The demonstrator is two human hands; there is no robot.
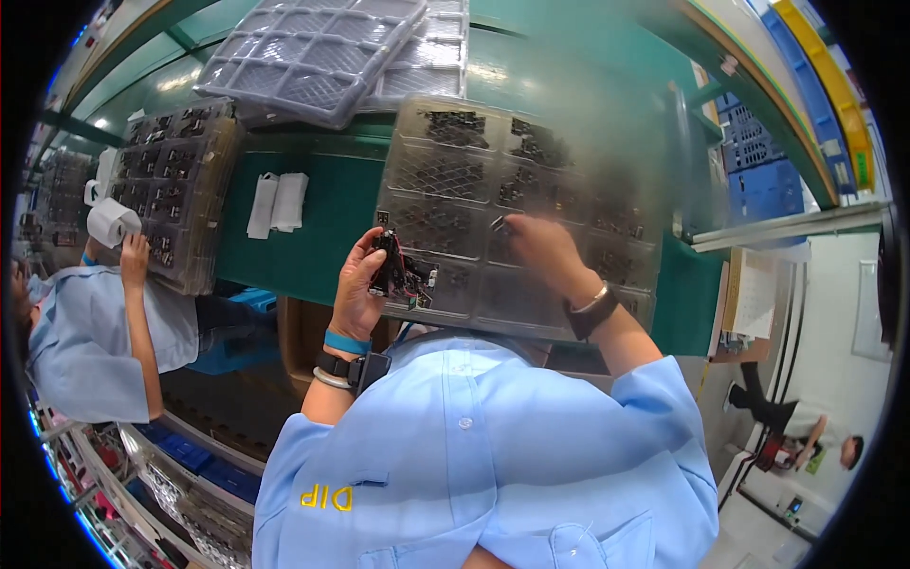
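Observation:
My left hand [354,286] is closed around a black electronic assembly [402,273] with thin red and dark wires, held over the near left edge of a clear plastic compartment tray [493,248]. Just right of it, my right hand [550,248] pinches a small dark part with a shiny edge [499,225] above the middle of that tray. Dark small parts fill many of the tray's compartments. A haze blurs the tray's right side, so the contents there are hard to make out.
Empty-looking clear trays [313,59] are stacked at the back. White paper strips [278,204] lie on the green table [248,248]. At left, a co-worker's hand [135,258] holds a white roll [112,222] beside a tray stack [180,190]. Blue bins [754,142] stand at right.

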